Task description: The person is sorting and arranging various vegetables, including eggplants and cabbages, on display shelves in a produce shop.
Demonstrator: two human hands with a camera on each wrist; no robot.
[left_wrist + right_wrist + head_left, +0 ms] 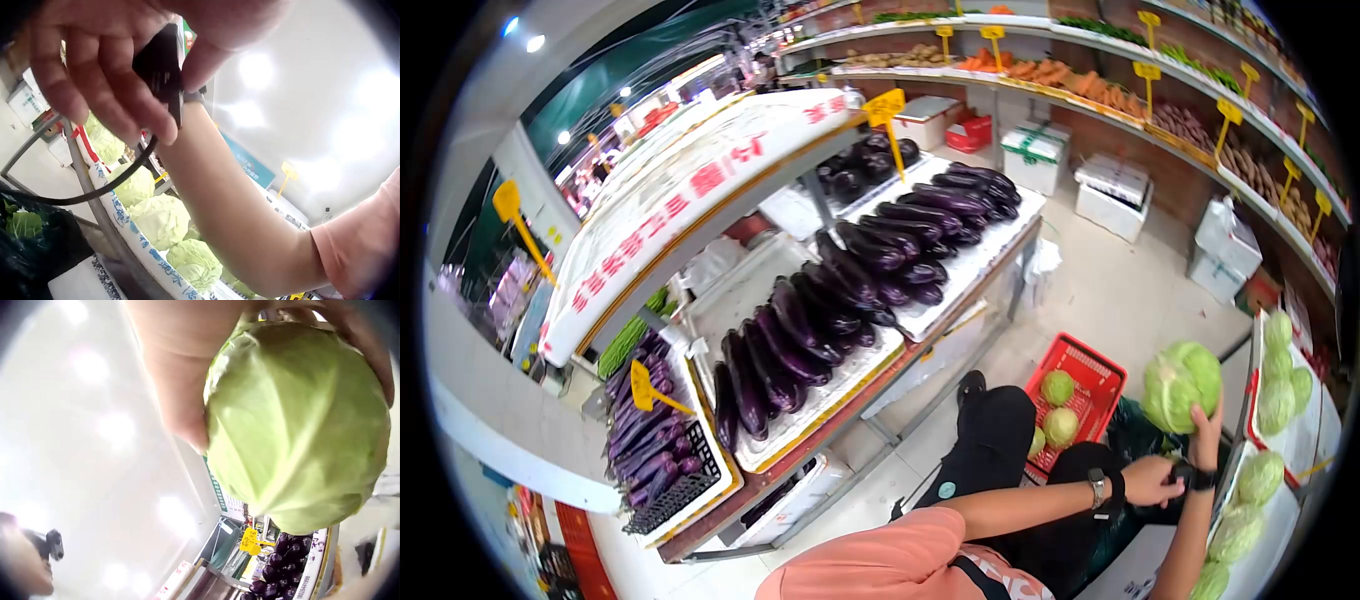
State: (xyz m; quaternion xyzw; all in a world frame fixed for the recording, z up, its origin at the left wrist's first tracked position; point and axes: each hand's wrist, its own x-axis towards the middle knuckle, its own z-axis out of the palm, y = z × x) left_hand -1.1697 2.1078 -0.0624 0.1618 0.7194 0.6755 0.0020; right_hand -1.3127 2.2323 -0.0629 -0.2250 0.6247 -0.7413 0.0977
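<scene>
Head view shows the right hand [1208, 428] spread round a cabbage [1178, 385] between the red basket [1093, 378] and racked cabbages [1236, 533], likely because its bulk needs broad support, while the left hand [1148, 482] pinches the black wrist device [161, 67], perhaps steadying it.

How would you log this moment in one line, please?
right hand: holds cabbage aloft | left hand: grips black wrist device | red basket: holds round green produce

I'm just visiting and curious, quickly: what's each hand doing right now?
Left hand: closed, pinching a black wrist-worn device.
Right hand: closed around a green cabbage.
</scene>
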